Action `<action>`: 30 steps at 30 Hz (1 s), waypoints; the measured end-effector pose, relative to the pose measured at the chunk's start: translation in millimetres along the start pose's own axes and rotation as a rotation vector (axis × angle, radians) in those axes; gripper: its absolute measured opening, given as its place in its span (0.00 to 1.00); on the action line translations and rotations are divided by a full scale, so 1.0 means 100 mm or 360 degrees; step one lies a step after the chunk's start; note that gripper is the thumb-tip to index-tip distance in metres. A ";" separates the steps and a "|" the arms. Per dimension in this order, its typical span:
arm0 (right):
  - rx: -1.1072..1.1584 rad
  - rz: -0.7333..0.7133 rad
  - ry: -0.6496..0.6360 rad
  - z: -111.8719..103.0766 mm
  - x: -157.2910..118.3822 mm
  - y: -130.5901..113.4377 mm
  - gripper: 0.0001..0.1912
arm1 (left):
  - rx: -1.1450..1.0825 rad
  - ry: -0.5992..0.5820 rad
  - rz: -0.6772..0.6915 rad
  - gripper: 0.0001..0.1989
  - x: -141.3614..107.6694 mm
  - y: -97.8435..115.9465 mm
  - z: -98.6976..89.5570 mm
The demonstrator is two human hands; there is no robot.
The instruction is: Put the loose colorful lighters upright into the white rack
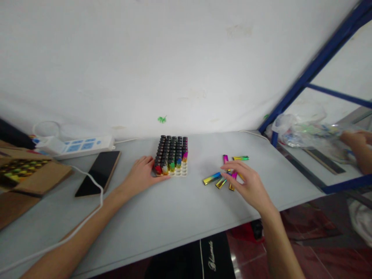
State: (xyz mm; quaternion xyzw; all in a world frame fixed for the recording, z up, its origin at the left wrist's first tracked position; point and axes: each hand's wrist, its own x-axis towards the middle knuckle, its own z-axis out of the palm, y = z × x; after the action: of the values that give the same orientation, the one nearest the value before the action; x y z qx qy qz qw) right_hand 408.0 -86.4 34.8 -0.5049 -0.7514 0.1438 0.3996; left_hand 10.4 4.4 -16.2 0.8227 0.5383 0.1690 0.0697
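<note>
A white tray (183, 171) with rows of holes stands on the table, filled mostly with upright lighters (172, 149) that have black tops. The front ones show red, gold, green, blue and pink bodies, and some holes at the front right hold nothing. My left hand (143, 170) is closed round the tray's front left corner, thumb along the front edge. To the right lie several loose shiny lighter bodies (212, 178) in rainbow metallic colours. Over them hovers my right hand (245, 182), thumb and fingers apart; it partly hides some pieces.
At the left are a phone (99, 173), a white power strip (85, 146), an open cardboard box (43, 176) and a white cable (101, 197) crossing my left forearm. A blue metal frame (302, 81) stands at the right, with plastic bags (302, 130) and another person's hand (359, 143) beyond.
</note>
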 end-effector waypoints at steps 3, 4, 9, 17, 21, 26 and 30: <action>-0.0020 0.0004 0.0155 0.02 -0.07 0.02 0.10 | 0.0053 -0.0026 -0.0001 0.32 0.01 -0.01 0.01; -0.0032 0.0018 0.0191 0.03 -0.10 0.04 0.10 | 0.0079 -0.0034 0.0008 0.32 0.01 -0.02 0.01; -0.0186 0.0164 0.0346 0.00 -0.35 0.27 0.14 | 0.0100 -0.0043 0.0021 0.32 0.01 -0.05 0.04; -0.0489 0.0474 0.0450 -0.22 -0.59 0.66 0.29 | 0.0065 0.0028 0.0027 0.28 0.03 -0.08 0.06; -0.0512 0.0459 0.0251 -0.23 -0.48 0.70 0.35 | 0.0060 0.0028 0.0020 0.29 0.03 -0.06 0.04; -0.0537 0.0451 0.0210 -0.09 -0.41 0.59 0.26 | 0.0139 -0.0008 0.0047 0.33 0.03 -0.05 0.04; -0.0715 0.0575 0.0142 0.13 -0.36 0.55 0.16 | 0.0207 -0.0007 0.0046 0.33 0.02 -0.06 0.05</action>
State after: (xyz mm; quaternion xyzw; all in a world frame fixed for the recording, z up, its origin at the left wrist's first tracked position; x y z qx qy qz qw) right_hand 439.4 -90.7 -23.6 -0.7122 -0.6441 0.0201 0.2785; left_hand 7.9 9.2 -22.3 0.8335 0.5361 0.1330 0.0148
